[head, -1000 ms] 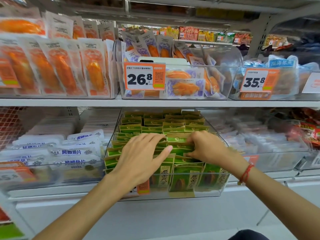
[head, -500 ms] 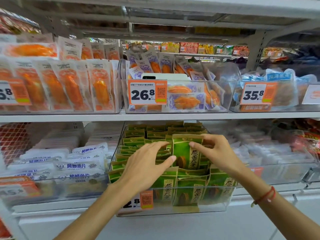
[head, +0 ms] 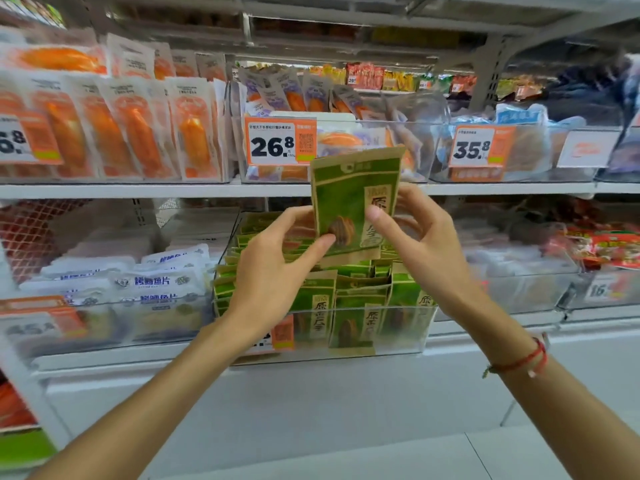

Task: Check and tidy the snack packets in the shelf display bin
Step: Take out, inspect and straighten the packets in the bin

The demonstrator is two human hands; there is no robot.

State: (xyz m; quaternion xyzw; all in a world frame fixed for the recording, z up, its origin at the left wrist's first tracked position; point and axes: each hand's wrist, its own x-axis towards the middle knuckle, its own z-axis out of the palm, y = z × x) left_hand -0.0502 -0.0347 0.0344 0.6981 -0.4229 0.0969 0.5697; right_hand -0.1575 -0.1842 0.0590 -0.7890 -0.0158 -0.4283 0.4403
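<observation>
Checking step in hand: left hand (head: 273,268) and right hand (head: 420,237) each grip one green packet (head: 349,202), held upright above the clear bin (head: 398,336). Next move, by judgement: reseat it squarely among the rows.

Packet (head: 349,199) matt kraft paper; bin (head: 398,336) clear plastic

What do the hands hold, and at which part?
A green snack packet: left hand pinches its lower left corner, right hand its right edge.
</observation>
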